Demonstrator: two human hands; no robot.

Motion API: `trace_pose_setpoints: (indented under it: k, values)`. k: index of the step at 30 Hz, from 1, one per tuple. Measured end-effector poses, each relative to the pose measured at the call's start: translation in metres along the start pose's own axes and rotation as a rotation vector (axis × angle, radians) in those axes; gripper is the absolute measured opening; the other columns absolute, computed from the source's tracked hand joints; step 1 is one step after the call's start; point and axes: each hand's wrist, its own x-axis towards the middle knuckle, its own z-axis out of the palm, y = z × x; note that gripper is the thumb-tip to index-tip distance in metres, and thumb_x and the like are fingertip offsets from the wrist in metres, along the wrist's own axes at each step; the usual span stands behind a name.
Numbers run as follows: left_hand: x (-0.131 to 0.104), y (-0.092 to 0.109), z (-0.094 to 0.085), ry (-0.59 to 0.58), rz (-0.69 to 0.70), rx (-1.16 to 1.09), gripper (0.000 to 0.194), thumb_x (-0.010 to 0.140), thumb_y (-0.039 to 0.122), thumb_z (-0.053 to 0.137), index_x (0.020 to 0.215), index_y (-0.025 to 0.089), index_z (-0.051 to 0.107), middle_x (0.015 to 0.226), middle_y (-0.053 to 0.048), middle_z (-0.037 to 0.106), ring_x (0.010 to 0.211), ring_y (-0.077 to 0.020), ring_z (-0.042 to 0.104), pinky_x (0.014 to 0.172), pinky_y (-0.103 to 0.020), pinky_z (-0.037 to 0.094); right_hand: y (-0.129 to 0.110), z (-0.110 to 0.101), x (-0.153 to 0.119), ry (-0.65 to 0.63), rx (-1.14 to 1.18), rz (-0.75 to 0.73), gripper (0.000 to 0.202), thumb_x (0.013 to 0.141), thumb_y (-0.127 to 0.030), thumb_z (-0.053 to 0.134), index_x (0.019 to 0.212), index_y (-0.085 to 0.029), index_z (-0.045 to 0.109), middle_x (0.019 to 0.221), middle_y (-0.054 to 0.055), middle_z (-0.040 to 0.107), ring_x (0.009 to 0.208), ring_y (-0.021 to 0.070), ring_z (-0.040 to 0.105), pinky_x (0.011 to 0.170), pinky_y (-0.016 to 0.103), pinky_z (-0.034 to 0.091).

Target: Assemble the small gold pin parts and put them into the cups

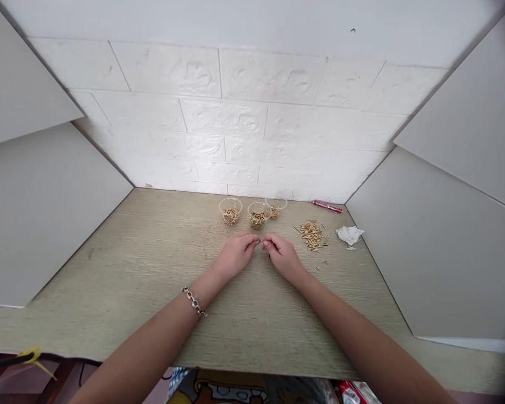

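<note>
Both hands meet above the middle of the table, fingertips almost touching. My left hand (238, 250) pinches one side of a tiny metal piece (260, 242), and my right hand (280, 252) is closed at its other side. Just beyond the hands stand three clear cups: the left cup (230, 211) holds small copper-coloured parts, the middle cup (258, 216) brass-coloured ones, and the back right cup (275, 209) a small amount of parts. A pile of thin golden pins (312, 235) lies to the right of my right hand.
A red wrapped tube (327, 206) lies near the back wall. Crumpled white tissue (349, 235) rests by the right panel (454, 241). Tiny bits lie on the table (130, 269) left of the cups and below the pins. Another panel (50, 207) borders the left side.
</note>
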Motion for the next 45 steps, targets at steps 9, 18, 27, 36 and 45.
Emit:
trace_pose_setpoints:
  k: [9, 18, 27, 36, 45]
  values:
    - [0.0012, -0.0019, -0.002, -0.018, 0.022, 0.001, 0.022, 0.083, 0.021, 0.038, 0.086, 0.017, 0.059, 0.084, -0.004, 0.061, 0.081, -0.0135, 0.052, 0.074, -0.025, 0.04, 0.0, -0.0002, 0.0001, 0.04, 0.064, 0.042, 0.014, 0.076, -0.026, 0.042, 0.077, -0.018, 0.053, 0.066, 0.0, 0.053, 0.058, 0.0107, 0.045, 0.056, 0.022, 0.036]
    - [0.0024, -0.0005, -0.004, -0.038, 0.005, -0.003, 0.024, 0.083, 0.024, 0.037, 0.088, 0.018, 0.06, 0.084, -0.004, 0.062, 0.081, -0.0138, 0.053, 0.075, -0.025, 0.041, 0.0053, -0.0034, 0.0059, 0.017, 0.297, 0.238, 0.018, 0.07, -0.033, 0.048, 0.076, -0.017, 0.052, 0.062, -0.001, 0.05, 0.05, 0.0094, 0.044, 0.047, 0.021, 0.038]
    - [0.0023, -0.0032, -0.0015, -0.045, 0.027, 0.002, 0.023, 0.083, 0.022, 0.036, 0.087, 0.016, 0.059, 0.083, -0.004, 0.061, 0.081, -0.0135, 0.053, 0.074, -0.025, 0.04, 0.0023, -0.0021, 0.0021, 0.011, 0.135, 0.169, 0.016, 0.071, -0.03, 0.048, 0.075, -0.017, 0.056, 0.059, -0.002, 0.05, 0.053, 0.0096, 0.042, 0.05, 0.021, 0.034]
    - [0.0023, -0.0039, -0.0003, -0.057, 0.043, 0.017, 0.025, 0.084, 0.022, 0.035, 0.088, 0.016, 0.059, 0.084, -0.005, 0.061, 0.08, -0.0135, 0.053, 0.073, -0.024, 0.041, 0.002, -0.0028, 0.0026, -0.004, 0.134, 0.149, 0.016, 0.073, -0.03, 0.045, 0.076, -0.017, 0.054, 0.062, -0.002, 0.052, 0.054, 0.01, 0.043, 0.051, 0.021, 0.035]
    - [0.0027, -0.0033, -0.001, -0.06, 0.015, 0.019, 0.024, 0.083, 0.022, 0.036, 0.088, 0.016, 0.059, 0.085, -0.005, 0.061, 0.081, -0.0136, 0.053, 0.074, -0.025, 0.041, 0.0028, -0.0038, 0.003, -0.03, 0.142, 0.136, 0.012, 0.074, -0.026, 0.042, 0.076, -0.018, 0.051, 0.06, -0.003, 0.05, 0.052, 0.0104, 0.044, 0.052, 0.022, 0.035]
